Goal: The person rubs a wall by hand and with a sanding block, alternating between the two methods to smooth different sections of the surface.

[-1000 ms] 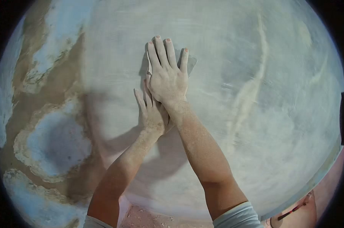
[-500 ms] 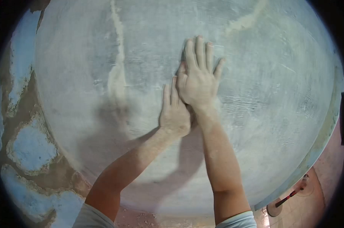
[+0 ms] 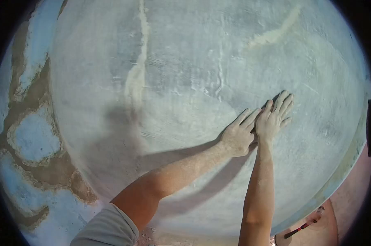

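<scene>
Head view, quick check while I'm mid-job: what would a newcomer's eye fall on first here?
Probably the left hand and right hand, pale and dusty-looking, close together right of centre against the broad grey surface. Next, the cream streak running down from the top edge, left of centre. Then the blue patch at the left, ringed by a rough, brownish border.

Right hand [image 3: 271, 123]: slid lower and way over, now well right of the long pale streak [image 3: 136, 80] it was left of a second ago; fingers lean right
Left hand [image 3: 237, 137]: tagged along, fingers tipped right too
Left forearm [image 3: 189, 169]: reaching across much flatter now
</scene>
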A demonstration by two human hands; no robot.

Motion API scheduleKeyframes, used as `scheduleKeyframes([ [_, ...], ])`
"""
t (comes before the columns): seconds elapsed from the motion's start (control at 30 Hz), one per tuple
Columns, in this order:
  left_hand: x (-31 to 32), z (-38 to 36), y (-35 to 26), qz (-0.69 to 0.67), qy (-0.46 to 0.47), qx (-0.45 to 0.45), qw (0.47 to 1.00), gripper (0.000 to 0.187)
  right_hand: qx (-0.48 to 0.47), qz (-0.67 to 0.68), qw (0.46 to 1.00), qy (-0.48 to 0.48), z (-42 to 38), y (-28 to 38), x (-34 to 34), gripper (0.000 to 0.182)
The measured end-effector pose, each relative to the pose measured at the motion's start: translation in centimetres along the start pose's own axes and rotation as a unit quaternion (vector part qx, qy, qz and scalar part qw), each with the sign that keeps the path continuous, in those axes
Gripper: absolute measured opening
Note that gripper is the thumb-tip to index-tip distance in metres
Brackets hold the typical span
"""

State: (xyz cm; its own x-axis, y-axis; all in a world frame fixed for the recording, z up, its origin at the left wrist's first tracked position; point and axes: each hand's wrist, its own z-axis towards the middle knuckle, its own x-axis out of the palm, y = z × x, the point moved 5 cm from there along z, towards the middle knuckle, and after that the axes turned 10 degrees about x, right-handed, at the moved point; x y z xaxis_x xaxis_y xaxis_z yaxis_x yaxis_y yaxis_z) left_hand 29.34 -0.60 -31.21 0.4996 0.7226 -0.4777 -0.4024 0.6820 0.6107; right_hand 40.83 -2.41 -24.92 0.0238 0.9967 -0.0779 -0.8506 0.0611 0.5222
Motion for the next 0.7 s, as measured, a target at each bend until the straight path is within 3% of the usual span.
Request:
scheduleKeyframes([
  [0.13,-1.2,-3.6,2.8,-0.009,-0.051,-0.013,0.999,0.037,-0.046,0.002,0.999,0.025,-2.1,4.6,0.4,0.069],
  [0.3,-4.2,-12.2,10.1,0.058,-0.108,-0.077,0.990,0.041,-0.151,0.013,0.988,0.039,-6.6,16.2,4.7,0.078],
  [0.33,-5.3,-14.4,12.4,0.050,0.002,-0.097,0.994,0.048,-0.172,0.021,0.984,0.044,-7.8,19.2,6.2,0.077],
  [0.43,-9.9,-20.9,14.2,0.075,-0.050,-0.120,0.989,0.047,-0.211,-0.021,0.977,0.032,-12.6,26.7,4.5,0.077],
  [0.47,-9.4,-23.4,15.8,0.054,-0.147,-0.140,0.978,0.046,-0.228,-0.026,0.973,0.028,-14.2,29.7,5.1,0.076],
  [0.57,-9.4,-31.2,20.7,0.018,0.043,-0.216,0.975,0.052,-0.279,-0.023,0.960,0.028,-19.8,37.9,7.3,0.073],
  [0.7,-12.5,-43.4,28.9,0.079,0.040,-0.289,0.953,0.070,-0.339,0.029,0.939,0.047,-27.8,50.9,13.6,0.071],
])
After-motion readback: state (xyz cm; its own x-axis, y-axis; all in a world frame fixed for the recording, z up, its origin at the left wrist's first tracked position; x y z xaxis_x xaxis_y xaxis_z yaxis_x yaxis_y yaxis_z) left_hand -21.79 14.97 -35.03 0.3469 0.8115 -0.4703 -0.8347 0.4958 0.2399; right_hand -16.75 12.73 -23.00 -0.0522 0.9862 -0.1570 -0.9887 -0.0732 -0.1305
